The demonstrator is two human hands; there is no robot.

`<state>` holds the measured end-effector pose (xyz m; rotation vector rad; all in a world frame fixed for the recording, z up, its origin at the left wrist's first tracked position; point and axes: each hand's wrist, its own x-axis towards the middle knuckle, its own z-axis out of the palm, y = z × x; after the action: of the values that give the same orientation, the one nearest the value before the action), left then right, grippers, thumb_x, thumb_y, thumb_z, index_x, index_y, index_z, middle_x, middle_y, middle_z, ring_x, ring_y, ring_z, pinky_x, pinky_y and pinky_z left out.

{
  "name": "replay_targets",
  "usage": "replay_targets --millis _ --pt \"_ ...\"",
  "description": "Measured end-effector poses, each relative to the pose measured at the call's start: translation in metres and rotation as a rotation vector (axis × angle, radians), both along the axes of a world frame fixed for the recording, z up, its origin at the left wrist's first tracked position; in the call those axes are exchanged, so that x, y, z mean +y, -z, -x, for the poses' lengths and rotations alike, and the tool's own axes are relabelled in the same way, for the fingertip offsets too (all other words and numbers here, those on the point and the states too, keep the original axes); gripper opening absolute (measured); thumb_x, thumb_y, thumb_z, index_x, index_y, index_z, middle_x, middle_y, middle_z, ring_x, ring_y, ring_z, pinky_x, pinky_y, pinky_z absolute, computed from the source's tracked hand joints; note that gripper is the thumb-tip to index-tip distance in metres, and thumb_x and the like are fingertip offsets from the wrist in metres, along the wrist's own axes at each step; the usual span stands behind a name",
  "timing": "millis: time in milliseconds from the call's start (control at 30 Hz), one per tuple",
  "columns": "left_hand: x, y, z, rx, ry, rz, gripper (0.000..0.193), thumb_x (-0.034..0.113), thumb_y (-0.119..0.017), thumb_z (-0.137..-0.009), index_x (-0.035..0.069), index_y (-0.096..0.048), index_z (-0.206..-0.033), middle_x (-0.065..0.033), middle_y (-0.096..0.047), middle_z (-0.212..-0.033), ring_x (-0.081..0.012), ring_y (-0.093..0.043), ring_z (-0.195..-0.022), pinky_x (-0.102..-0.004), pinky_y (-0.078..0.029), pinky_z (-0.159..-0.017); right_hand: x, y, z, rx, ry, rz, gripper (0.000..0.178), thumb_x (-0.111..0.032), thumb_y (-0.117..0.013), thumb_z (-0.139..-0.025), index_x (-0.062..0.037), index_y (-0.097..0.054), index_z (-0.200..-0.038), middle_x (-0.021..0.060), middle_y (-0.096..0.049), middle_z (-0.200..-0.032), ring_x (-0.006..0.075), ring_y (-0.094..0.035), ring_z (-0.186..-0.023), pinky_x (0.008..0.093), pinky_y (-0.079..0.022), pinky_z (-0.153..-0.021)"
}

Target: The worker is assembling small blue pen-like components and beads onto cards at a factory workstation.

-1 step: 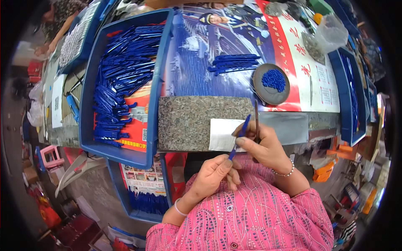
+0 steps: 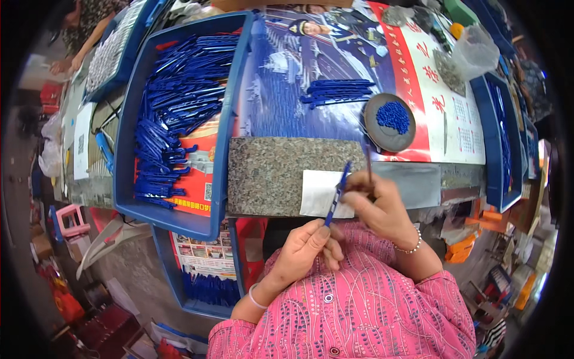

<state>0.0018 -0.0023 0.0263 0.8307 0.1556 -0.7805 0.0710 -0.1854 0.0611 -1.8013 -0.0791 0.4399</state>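
Note:
My left hand (image 2: 308, 245) pinches the lower end of a slim blue plastic strip (image 2: 336, 197), which stands up at a slant in front of my shirt. My right hand (image 2: 382, 206) is just to its right, a little blurred. Its closed fingers hold a thin dark stick (image 2: 368, 164) pointing away from me; the tip is too fine to make out. Beyond that stick sits a round dark dish (image 2: 373, 130) with small blue bead-like pieces (image 2: 392, 116). Under the strip's upper part lies a white folded paper (image 2: 317, 191).
The paper rests on a speckled stone slab (image 2: 269, 173). A blue tray (image 2: 230, 137) at left holds many hooked blue strips (image 2: 185, 90). A small strip pile (image 2: 338, 91) lies on the poster. Another blue tray (image 2: 508, 194) is at right; a lower one (image 2: 179, 293) sits below the table edge.
My right fingers have come away from the blue strip and shifted slightly right with the dark stick. The strip stands a bit more upright in my left hand, which stays in place.

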Motion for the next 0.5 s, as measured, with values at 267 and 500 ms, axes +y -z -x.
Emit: replay_targets --millis 267,500 --pt "-0.003 0.017 0.002 0.001 -0.057 -0.049 0.029 0.018 -0.037 -0.097 -0.004 -0.044 -0.116 -0.0168 -0.061 -0.095 -0.0224 -0.065 -0.081 -0.0291 -0.052 -0.073 -0.009 -0.023 -0.007 -0.669 -0.189 0.343 0.046 -0.033 -0.031 -0.095 0.0024 -0.059 -0.093 0.0163 -0.062 -0.093 0.0232 -0.06 -0.071 0.0272 -0.046 -0.062" --pt "-0.001 0.023 0.0 0.183 -0.06 -0.051 0.03 0.021 -0.043 -0.095 -0.005 -0.053 -0.106 -0.0168 -0.063 -0.092 -0.0207 -0.065 -0.08 -0.0268 -0.053 -0.07 0.007 -0.017 0.009 -0.412 -0.25 0.309 0.026 -0.025 -0.048 -0.091 -0.0009 -0.056 -0.096 0.0165 -0.062 -0.095 0.0316 -0.063 -0.079 0.0344 -0.05 -0.068"
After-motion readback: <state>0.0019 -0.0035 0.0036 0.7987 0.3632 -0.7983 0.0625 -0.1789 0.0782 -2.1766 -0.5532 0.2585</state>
